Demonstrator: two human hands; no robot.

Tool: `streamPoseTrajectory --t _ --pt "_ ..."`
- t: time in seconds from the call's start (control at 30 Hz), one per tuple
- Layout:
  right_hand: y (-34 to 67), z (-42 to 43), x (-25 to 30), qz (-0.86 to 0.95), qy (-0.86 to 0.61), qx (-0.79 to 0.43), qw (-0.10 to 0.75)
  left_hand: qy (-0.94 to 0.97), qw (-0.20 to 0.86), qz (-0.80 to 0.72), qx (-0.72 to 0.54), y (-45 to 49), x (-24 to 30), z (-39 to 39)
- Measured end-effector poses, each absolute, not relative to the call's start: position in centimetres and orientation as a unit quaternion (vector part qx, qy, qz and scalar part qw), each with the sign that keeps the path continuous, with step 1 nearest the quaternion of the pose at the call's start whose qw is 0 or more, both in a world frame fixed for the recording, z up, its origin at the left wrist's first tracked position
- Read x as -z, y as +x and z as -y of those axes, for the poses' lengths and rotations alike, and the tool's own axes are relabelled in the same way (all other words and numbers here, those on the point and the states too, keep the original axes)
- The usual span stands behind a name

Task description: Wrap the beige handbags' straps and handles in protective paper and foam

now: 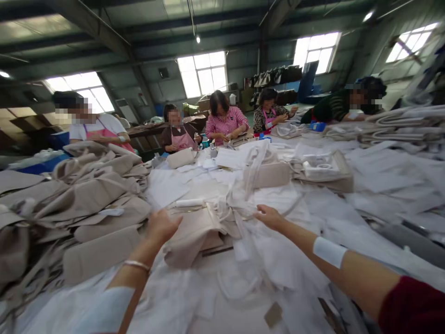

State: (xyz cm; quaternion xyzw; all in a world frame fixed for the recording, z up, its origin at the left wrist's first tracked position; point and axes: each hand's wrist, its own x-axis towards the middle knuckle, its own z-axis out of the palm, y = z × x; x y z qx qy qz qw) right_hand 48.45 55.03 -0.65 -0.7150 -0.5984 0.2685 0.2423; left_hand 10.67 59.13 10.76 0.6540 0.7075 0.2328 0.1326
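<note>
A beige bag lies on the worktable in front of me, with white wrapping bunched about its handles at the right. My left hand is at the bag's left edge, thumb stretched over toward it; motion smears the other fingers, so its grip is unclear. To the right of the bag, my right hand reaches in beside the white wrapping. Its thumb and fingers look slightly apart, and I make out nothing between them. Loose white sheets spread under and around the bag.
Beige bags are heaped at my left. Another beige bag and an open one with white stuffing stand ahead. Folded beige pieces are stacked at the far right. Several people work along the table's far side.
</note>
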Motion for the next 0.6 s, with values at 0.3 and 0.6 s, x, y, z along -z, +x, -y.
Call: streamPoseTrajectory --t 0.3,0.6 --pt "41.5 -61.6 4.5 0.634 -0.735 -0.23 0.061 0.504 0.394 -0.729 -0.245 6.1 -1.7 -57.7" --pt "43.2 -65.7 -2.2 0.686 -0.697 -0.176 0.11 0.554 0.379 -0.672 -0.314 7.0 -4.8 -61.2"
